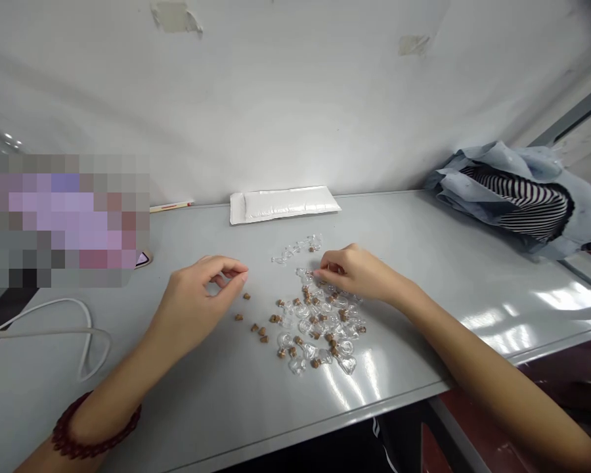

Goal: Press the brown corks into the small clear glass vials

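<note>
My left hand (192, 305) is raised over the left part of the table, thumb and forefinger pinched together. Anything between those fingertips is hidden or too small to make out. Below it lie several loose brown cork stoppers (262, 331). My right hand (357, 270) is at the far edge of a pile of tiny clear glass bottles (305, 326), many with corks in their necks. Its thumb and forefinger close on a small corked bottle (303, 273). Beyond that hand, a short row of clear bottles (295, 248) lies apart from the pile, with one cork visible at its right end.
A white padded packet (285, 203) lies against the back wall, near a pencil-like stick (171, 206). Folded light-blue and striped cloth (522, 197) sits at the right. White cables (86, 341) and a partly covered phone (144, 259) are on the left, beside a blurred-out area.
</note>
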`<control>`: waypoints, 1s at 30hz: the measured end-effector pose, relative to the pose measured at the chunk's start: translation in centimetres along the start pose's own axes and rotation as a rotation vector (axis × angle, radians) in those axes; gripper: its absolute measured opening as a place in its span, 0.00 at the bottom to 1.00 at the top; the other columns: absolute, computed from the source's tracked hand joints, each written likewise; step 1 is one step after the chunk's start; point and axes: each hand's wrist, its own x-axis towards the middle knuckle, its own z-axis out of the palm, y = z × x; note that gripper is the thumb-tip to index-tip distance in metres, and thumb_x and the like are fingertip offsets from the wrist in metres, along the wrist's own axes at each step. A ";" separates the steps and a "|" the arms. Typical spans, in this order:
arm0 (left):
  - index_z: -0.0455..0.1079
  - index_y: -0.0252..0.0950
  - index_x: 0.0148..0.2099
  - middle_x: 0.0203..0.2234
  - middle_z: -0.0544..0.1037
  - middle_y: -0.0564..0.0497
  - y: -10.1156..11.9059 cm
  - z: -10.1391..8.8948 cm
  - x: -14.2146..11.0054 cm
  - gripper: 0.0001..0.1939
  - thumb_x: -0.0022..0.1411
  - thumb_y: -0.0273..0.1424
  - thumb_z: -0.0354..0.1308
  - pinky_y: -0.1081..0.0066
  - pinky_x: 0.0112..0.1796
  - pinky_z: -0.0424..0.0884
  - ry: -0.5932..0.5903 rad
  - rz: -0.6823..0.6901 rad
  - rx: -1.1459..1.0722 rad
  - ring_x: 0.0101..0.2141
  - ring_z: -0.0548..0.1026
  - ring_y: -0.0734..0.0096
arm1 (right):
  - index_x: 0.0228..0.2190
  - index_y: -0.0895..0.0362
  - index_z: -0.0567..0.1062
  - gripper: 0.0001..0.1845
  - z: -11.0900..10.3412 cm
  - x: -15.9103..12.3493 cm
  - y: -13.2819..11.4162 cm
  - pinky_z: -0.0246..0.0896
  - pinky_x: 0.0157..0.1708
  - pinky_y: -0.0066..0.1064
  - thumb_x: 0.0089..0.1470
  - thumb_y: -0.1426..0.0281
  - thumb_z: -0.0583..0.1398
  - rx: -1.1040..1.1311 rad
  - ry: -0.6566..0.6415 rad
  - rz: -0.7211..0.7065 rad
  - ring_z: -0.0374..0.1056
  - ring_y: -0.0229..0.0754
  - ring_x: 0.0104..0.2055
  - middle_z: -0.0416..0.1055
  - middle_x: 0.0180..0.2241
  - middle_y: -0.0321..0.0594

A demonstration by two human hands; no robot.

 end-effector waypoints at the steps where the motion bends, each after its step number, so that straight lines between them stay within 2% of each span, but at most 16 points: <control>1: 0.74 0.41 0.35 0.29 0.79 0.52 -0.2 0.1 0.1 0.09 0.59 0.37 0.55 0.73 0.25 0.69 -0.034 0.012 0.014 0.28 0.75 0.67 | 0.23 0.56 0.71 0.18 0.0 0.0 0.0 0.45 0.21 0.31 0.60 0.62 0.53 -0.008 -0.018 -0.009 0.53 0.33 0.18 0.62 0.16 0.33; 5: 0.75 0.40 0.38 0.31 0.80 0.50 -1.0 0.5 0.3 0.11 0.61 0.37 0.52 0.70 0.28 0.70 -0.196 0.064 0.060 0.29 0.75 0.65 | 0.16 0.55 0.63 0.22 -0.1 -0.1 0.1 0.41 0.21 0.32 0.61 0.65 0.52 -0.036 0.000 -0.039 0.43 0.32 0.16 0.51 0.13 0.30; 7: 0.75 0.40 0.39 0.34 0.80 0.49 -1.2 0.5 0.2 0.14 0.63 0.36 0.49 0.69 0.31 0.71 -0.246 0.063 0.060 0.32 0.76 0.64 | 0.15 0.55 0.62 0.22 -0.1 0.0 0.3 0.42 0.21 0.32 0.60 0.67 0.52 -0.032 0.052 -0.032 0.42 0.32 0.17 0.50 0.13 0.31; 9: 0.75 0.40 0.41 0.38 0.79 0.49 -1.3 0.4 0.2 0.17 0.65 0.35 0.45 0.67 0.36 0.72 -0.283 0.068 0.049 0.36 0.76 0.63 | 0.18 0.56 0.65 0.18 0.0 0.2 0.6 0.46 0.22 0.32 0.60 0.68 0.52 -0.005 0.154 -0.010 0.49 0.33 0.18 0.57 0.16 0.33; 12: 0.74 0.40 0.42 0.39 0.78 0.48 -1.3 0.2 0.0 0.16 0.64 0.36 0.45 0.67 0.37 0.72 -0.333 0.067 0.055 0.37 0.76 0.63 | 0.30 0.57 0.72 0.10 0.4 0.6 0.9 0.57 0.27 0.32 0.59 0.69 0.53 0.067 0.339 0.002 0.62 0.37 0.26 0.69 0.28 0.40; 15: 0.74 0.39 0.41 0.38 0.77 0.48 -1.2 0.3 -0.1 0.13 0.61 0.36 0.51 0.68 0.33 0.72 -0.355 0.066 0.055 0.34 0.75 0.64 | 0.40 0.59 0.72 0.10 0.8 1.0 1.3 0.63 0.35 0.35 0.59 0.71 0.53 0.087 0.429 -0.011 0.67 0.43 0.38 0.70 0.39 0.47; 20: 0.71 0.38 0.34 0.32 0.76 0.50 -0.8 0.7 -0.2 0.10 0.61 0.34 0.49 0.68 0.30 0.71 -0.359 0.090 0.062 0.28 0.74 0.67 | 0.48 0.56 0.72 0.17 1.0 2.2 2.4 0.64 0.45 0.42 0.59 0.75 0.51 0.114 0.379 -0.017 0.67 0.47 0.49 0.70 0.50 0.48; 23: 0.70 0.38 0.33 0.32 0.75 0.50 -0.7 0.8 -0.2 0.11 0.61 0.33 0.48 0.69 0.30 0.70 -0.356 0.115 0.073 0.28 0.73 0.68 | 0.46 0.57 0.75 0.20 1.0 2.8 3.1 0.61 0.51 0.44 0.58 0.78 0.49 0.108 0.344 -0.038 0.67 0.47 0.51 0.72 0.49 0.46; 27: 0.70 0.39 0.33 0.32 0.75 0.50 -0.9 1.0 -0.3 0.10 0.61 0.32 0.48 0.69 0.29 0.69 -0.328 0.138 0.068 0.28 0.73 0.68 | 0.43 0.55 0.77 0.22 1.2 2.9 3.5 0.61 0.51 0.44 0.56 0.80 0.49 0.085 0.292 -0.044 0.68 0.46 0.49 0.74 0.46 0.42; 30: 0.70 0.39 0.33 0.33 0.75 0.50 -1.0 1.0 -0.4 0.10 0.61 0.31 0.48 0.69 0.29 0.69 -0.331 0.137 0.065 0.28 0.73 0.68 | 0.45 0.54 0.76 0.20 1.1 2.5 3.5 0.62 0.48 0.45 0.55 0.78 0.51 0.047 0.271 -0.043 0.67 0.47 0.46 0.74 0.44 0.43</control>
